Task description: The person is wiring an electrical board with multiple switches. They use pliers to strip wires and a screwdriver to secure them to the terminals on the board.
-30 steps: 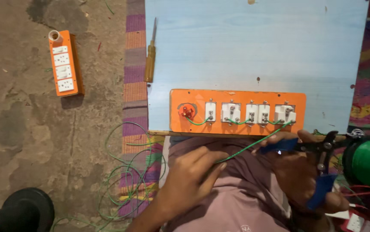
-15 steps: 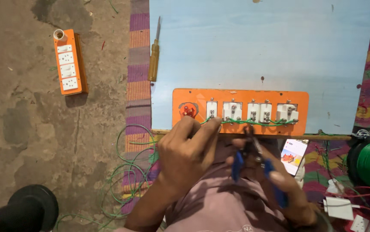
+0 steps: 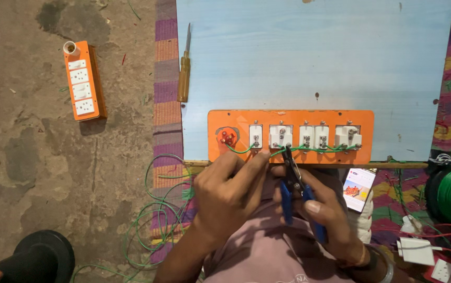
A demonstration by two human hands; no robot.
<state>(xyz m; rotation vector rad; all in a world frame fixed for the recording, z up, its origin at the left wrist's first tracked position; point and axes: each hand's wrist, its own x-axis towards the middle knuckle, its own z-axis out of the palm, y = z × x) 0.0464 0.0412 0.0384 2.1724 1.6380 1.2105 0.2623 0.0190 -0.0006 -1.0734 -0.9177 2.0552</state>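
Since a moment ago both hands have closed in on the orange switch panel at the board's near edge: the left hand pinches the green wire, the right hand grips blue-handled pliers whose tip meets it.

Phone screen: a lit rectangle, white with small red-orange pictures, lying tilted on the striped mat just below the blue board's lower edge, right of the hands. White paper slip: rectangular, lower right.

Orange switch panel with green wire, blue-handled pliers, pale blue board
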